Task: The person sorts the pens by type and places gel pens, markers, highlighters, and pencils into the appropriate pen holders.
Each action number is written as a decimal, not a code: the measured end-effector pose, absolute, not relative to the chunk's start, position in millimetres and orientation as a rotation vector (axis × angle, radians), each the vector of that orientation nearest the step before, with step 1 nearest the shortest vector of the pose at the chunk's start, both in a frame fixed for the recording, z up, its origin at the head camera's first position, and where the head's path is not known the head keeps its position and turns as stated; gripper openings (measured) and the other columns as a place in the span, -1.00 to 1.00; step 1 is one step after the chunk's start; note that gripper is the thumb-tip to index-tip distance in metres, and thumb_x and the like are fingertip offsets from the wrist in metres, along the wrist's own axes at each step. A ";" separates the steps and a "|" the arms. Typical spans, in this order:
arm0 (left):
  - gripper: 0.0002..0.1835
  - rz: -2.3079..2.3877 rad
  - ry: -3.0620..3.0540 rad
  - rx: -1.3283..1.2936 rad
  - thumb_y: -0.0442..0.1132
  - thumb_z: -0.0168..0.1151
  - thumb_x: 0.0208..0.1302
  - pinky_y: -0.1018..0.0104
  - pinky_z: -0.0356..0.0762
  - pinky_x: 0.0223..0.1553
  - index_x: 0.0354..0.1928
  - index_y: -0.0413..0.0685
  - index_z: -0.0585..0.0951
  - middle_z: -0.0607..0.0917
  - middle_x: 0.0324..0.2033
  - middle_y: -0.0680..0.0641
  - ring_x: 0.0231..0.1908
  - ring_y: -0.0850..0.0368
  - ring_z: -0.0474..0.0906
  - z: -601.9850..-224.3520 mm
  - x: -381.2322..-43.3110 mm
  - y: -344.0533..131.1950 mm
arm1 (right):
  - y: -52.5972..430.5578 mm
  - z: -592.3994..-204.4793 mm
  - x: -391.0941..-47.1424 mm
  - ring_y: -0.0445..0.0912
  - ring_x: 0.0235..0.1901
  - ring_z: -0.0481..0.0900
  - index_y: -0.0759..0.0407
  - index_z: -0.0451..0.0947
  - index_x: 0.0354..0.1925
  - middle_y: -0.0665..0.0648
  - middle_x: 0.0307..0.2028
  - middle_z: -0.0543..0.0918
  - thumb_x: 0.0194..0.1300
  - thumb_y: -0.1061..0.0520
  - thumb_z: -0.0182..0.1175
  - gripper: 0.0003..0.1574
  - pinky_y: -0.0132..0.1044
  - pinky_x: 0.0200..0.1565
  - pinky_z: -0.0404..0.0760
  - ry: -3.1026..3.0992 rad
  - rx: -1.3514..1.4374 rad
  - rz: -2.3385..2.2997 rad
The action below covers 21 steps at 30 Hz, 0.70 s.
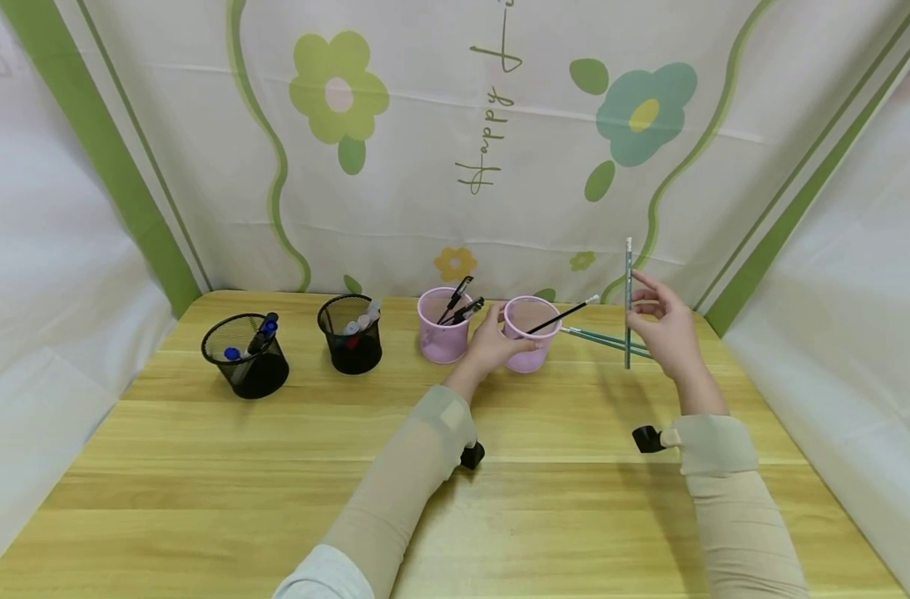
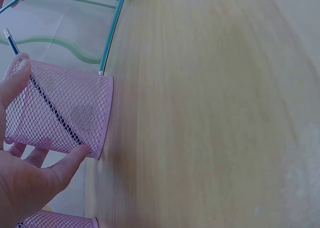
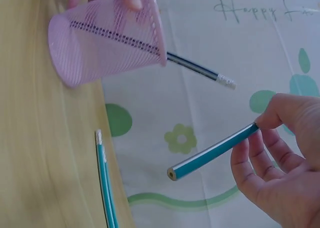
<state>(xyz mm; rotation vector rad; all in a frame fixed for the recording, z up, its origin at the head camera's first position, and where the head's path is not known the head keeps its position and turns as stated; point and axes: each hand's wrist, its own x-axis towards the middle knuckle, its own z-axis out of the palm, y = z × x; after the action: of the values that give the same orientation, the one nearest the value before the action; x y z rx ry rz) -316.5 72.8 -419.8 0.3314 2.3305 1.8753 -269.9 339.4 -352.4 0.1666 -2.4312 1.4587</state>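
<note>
My left hand grips a pink mesh pen cup, with thumb and fingers spread round its near and left sides. One dark pencil with a white eraser leans inside that cup, its eraser end sticking out over the right rim. To the right, my right hand pinches a teal pencil between thumb and fingers. It is held nearly upright above the table, eraser up; its lower end looks unsharpened. Two more teal pencils lie on the wood between the cup and the right hand.
A second pink cup with black pens stands left of the held one. Farther left are a black mesh cup with light-capped markers and another with blue- and black-capped markers. A printed cloth hangs behind the table.
</note>
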 end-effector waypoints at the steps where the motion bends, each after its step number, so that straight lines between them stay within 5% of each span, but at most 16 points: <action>1: 0.00 1.876 2.329 0.330 -0.23 0.63 0.07 0.02 0.38 0.36 0.52 -0.01 0.26 0.39 0.42 -0.17 0.41 -0.15 0.31 -420.1 -316.5 72.7 | 337.9 -351.3 -269.4 -0.23 -0.07 0.50 0.03 0.26 0.55 -0.03 0.01 0.47 0.40 0.38 0.11 -0.18 -0.57 -0.16 0.58 -2.408 0.171 1.481; 21: -0.01 1.893 2.336 0.336 -0.23 0.65 0.04 -0.01 0.36 0.37 0.49 -0.03 0.29 0.41 0.41 -0.18 0.40 -0.15 0.32 -420.0 -315.5 72.9 | 289.7 -332.1 -257.7 -0.09 -0.11 0.50 0.15 0.31 0.39 0.19 -0.03 0.43 0.28 0.62 0.05 -0.20 -0.44 -0.15 0.69 -1.676 0.200 2.062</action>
<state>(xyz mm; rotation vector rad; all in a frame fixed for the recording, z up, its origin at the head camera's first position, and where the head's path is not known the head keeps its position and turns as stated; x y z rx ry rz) -315.5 72.9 -420.0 0.3355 2.3357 1.8927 -257.7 289.7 -332.1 0.1999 -1.6756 2.0619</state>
